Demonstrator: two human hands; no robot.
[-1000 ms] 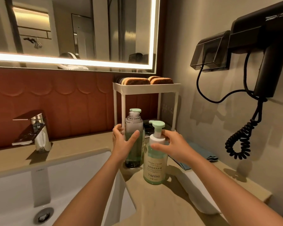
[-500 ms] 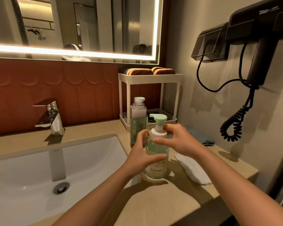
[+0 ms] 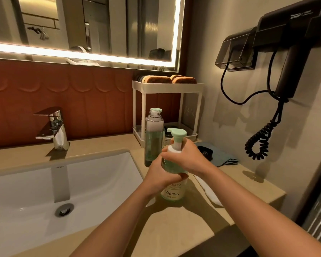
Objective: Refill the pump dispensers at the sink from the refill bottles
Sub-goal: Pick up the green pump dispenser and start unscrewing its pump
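Centrally, the left hand (image 3: 160,175) curls its fingers round the body of the pale green plastic pump dispenser (image 3: 172,192), while the right hand (image 3: 188,156) clamps over its white collar, just below the mint pump head; whether the collar sits fully screwed down is hard to tell. The dispenser stands upright on the beige stone counter (image 3: 183,219), right of the white basin (image 3: 44,201). Just behind it stands a tall clear refill bottle (image 3: 153,138) holding green liquid, before the white two-tier rack (image 3: 167,88) at centre frame.

Glossy chrome faucet (image 3: 53,128), translucent plastic dispenser (image 3: 173,191) (matt pump (image 3: 176,135)).
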